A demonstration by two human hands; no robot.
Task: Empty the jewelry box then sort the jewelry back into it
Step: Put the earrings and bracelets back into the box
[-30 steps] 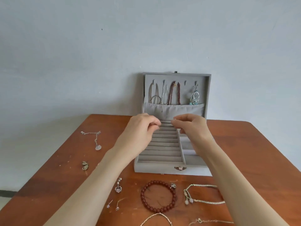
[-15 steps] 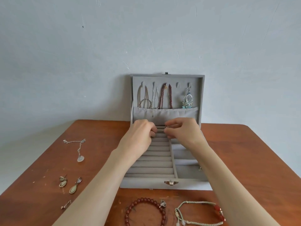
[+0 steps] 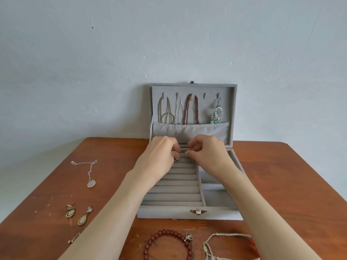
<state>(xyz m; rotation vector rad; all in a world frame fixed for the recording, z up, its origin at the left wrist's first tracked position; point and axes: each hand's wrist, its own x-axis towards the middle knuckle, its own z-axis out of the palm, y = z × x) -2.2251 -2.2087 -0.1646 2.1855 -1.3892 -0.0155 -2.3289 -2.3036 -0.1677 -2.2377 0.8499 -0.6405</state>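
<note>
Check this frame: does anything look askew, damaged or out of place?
Nothing looks damaged or spilled. One oddity: a dangly earring hangs from a lid hook of the jewelry box among necklaces. The silver necklace lies kinked on the table. Both hands, left hand and right hand, work at the ring rolls.

an open jewelry box (image 3: 187, 212) sat mid-table (image 3: 281, 184) against the wall; necklaces (image 3: 191, 109) hung in its lid, earrings (image 3: 78, 214) lay left, bracelets (image 3: 169, 244) in front.
</note>
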